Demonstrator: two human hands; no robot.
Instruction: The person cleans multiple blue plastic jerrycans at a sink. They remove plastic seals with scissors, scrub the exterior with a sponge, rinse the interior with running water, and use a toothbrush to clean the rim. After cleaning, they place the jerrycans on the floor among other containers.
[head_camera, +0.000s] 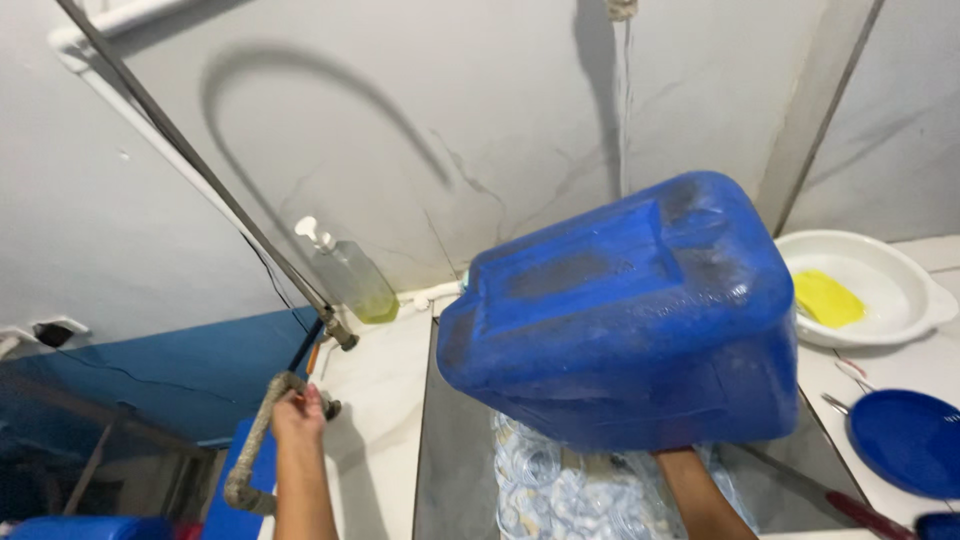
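Observation:
My right hand (672, 458) reaches up under a big blue plastic jerrycan (620, 310) and holds it tilted on its side above a metal sink (455, 450). Most of that hand is hidden by the can. A thin stream of water (626, 100) falls from a tap at the top edge onto the can. My left hand (298, 410) is out to the left, closed on a valve handle of a rope-wrapped pipe (255, 445). Clear plastic items (560, 490) lie in the sink below the can.
A pump bottle of yellow-green liquid (352, 275) stands against the wall behind the sink. To the right sit a white basin (890, 290) with a yellow cloth (828, 298), a blue plate (905, 440), and utensils. A thin metal rod (190, 155) runs diagonally across the wall.

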